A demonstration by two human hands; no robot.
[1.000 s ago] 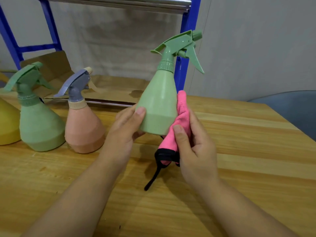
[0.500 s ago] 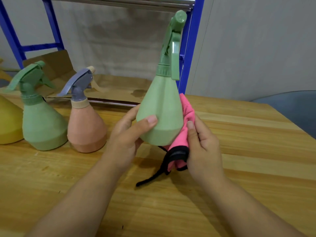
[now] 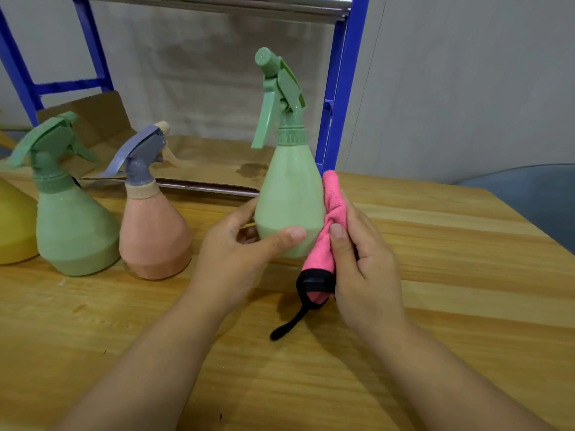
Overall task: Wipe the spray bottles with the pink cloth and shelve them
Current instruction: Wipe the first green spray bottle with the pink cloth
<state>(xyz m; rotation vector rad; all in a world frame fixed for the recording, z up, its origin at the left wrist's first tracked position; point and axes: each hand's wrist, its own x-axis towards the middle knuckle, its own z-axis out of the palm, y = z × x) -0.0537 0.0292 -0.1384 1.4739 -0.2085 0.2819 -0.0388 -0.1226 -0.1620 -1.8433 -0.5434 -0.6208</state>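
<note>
My left hand [image 3: 239,253] grips the base of a light green spray bottle [image 3: 287,194], held upright above the wooden table [image 3: 435,306], its trigger facing left. Against the bottle's right side my right hand [image 3: 362,262] presses a bunched pink cloth [image 3: 326,225] with a black edge and a dangling black loop. On the table to the left stand a peach bottle with a grey sprayer [image 3: 152,222], a darker green bottle [image 3: 67,213] and part of a yellow bottle [image 3: 14,228] at the frame edge.
A blue metal shelf frame [image 3: 337,98] stands behind the table, its lower shelf lined with brown cardboard [image 3: 202,163]. A steel bar runs across the top. A grey-blue rounded surface [image 3: 541,197] shows at the right beyond the table corner.
The held green bottle has turned about its axis: its trigger swung from pointing right to pointing left. The pink cloth stayed pressed to the bottle's right side.
</note>
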